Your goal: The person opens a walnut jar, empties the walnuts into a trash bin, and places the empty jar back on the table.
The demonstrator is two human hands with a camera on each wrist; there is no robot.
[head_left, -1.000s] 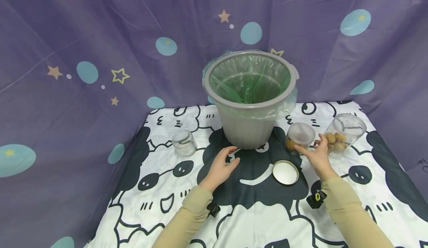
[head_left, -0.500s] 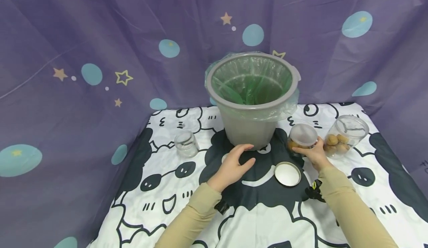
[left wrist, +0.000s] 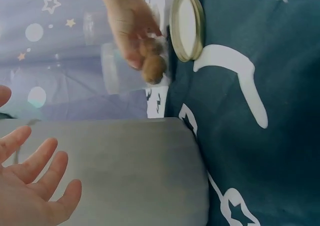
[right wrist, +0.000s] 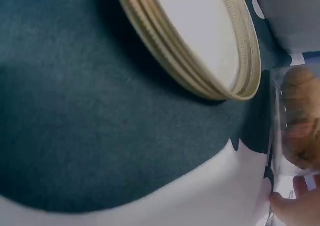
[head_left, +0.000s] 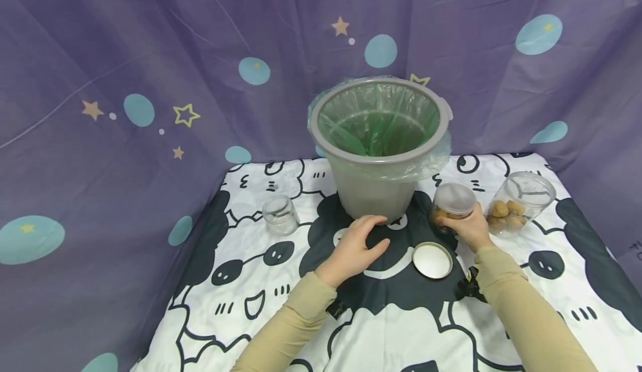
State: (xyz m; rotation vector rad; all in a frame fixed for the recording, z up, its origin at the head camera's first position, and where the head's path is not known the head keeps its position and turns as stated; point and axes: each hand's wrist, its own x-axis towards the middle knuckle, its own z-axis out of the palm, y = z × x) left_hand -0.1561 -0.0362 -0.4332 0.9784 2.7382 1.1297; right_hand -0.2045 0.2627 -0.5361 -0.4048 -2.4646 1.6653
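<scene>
My right hand (head_left: 467, 228) grips a small clear jar (head_left: 453, 199) around its side, thumb across the front. Round brown, walnut-like pieces (left wrist: 154, 68) lie at the bottom of that jar; the right wrist view shows them at its edge, partly behind the fingers (right wrist: 297, 208). In front of the jar a gold-rimmed lid (head_left: 432, 260) lies with its white inside up. My left hand (head_left: 355, 249) is held with fingers apart and nothing in it, in front of the bin's base. The left wrist view has its spread fingers (left wrist: 47, 171) against the grey bin (left wrist: 115, 171).
A grey bin (head_left: 371, 193) with a green liner bag (head_left: 376, 132) stands at the back middle. Right of the held jar, a larger clear jar (head_left: 534, 193) contains more brown pieces. A small clear glass jar (head_left: 280, 216) stands at the left on the patterned cloth (head_left: 210, 305).
My right hand has moved from between the two right-hand jars to close around the smaller one. My left hand has shifted right, toward the lid.
</scene>
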